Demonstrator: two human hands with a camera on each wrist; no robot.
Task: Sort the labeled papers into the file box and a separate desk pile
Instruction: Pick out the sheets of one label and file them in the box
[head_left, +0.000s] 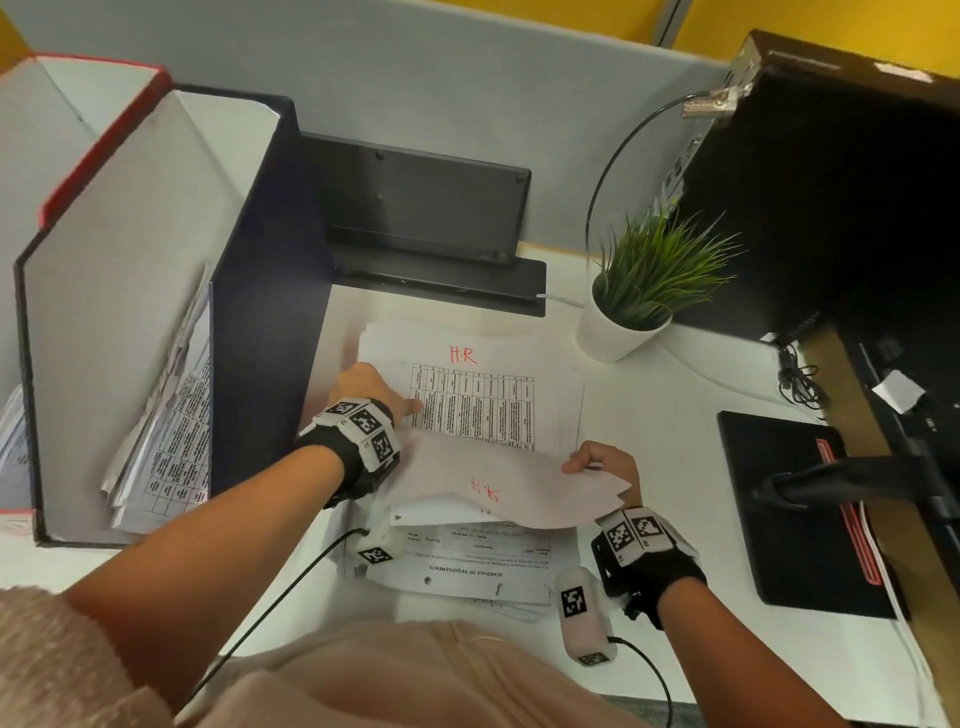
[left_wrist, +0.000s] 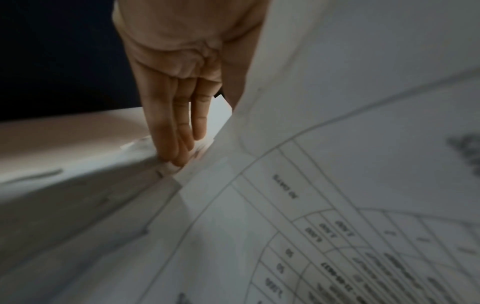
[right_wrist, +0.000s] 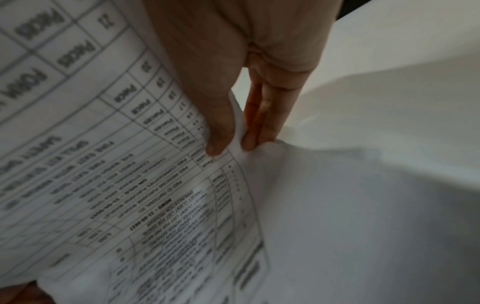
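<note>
A black file box (head_left: 260, 312) stands at the left with printed papers (head_left: 171, 431) leaning inside. Beside it on the desk lies a pile (head_left: 483, 384) marked "H.R" in red. Nearer me sits a second stack (head_left: 467, 566) of printed forms. Above that stack hangs a curved sheet (head_left: 493, 488), its red label showing through from the back. My right hand (head_left: 597, 460) pinches this sheet's right edge between thumb and fingers (right_wrist: 249, 123). My left hand (head_left: 371, 389) reaches over the "H.R" pile's left edge, thumb lying on the top page. Its straight fingers (left_wrist: 179, 131) touch the paper edges.
A potted grass plant (head_left: 639, 296) stands right of the pile. A black keyboard-like slab (head_left: 421, 208) leans on the partition behind. A monitor base (head_left: 800, 509), cables (head_left: 800, 374) and a dark tower (head_left: 831, 182) fill the right side. A red-edged box (head_left: 104, 135) stands behind the file box.
</note>
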